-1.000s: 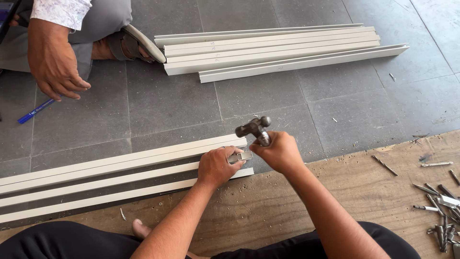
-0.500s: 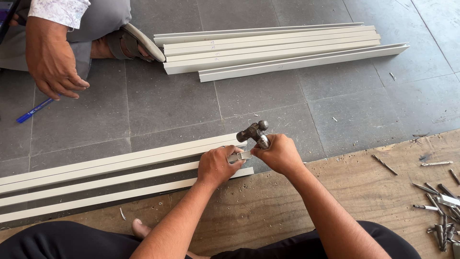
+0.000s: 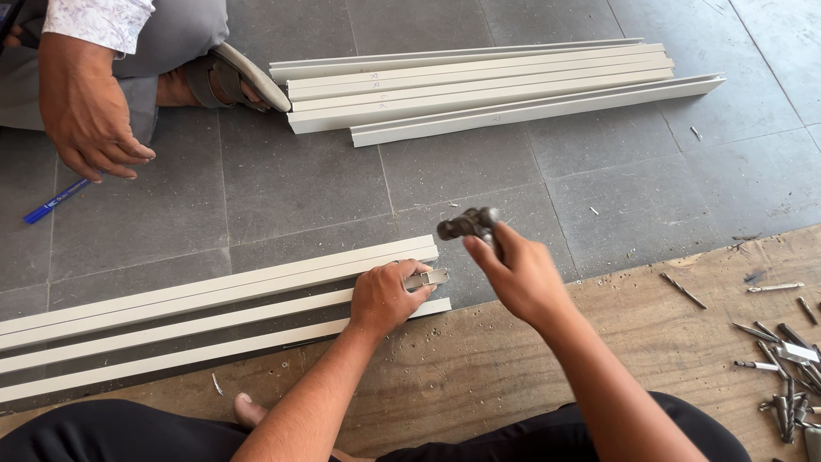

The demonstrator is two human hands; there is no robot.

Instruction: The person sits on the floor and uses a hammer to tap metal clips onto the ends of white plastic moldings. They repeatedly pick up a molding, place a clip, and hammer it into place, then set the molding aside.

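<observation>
From above, the left hand [image 3: 382, 297] pins a small grey metal bracket [image 3: 427, 279] against the end of the long cream aluminium channel [image 3: 205, 312] on the floor, steadying it; the right hand [image 3: 519, 275], grip closed on a dark metal-headed hammer [image 3: 468, 224], hovers above it.

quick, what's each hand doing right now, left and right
Left hand: closed on a small metal bracket at the end of the frame rail.
Right hand: closed on a hammer.

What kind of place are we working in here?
Likely a fabrication workshop floor or building site: grey floor tiles, stacked pale metal profiles, loose drill bits and screws on a plywood board, and a hammer in the right hand.
</observation>
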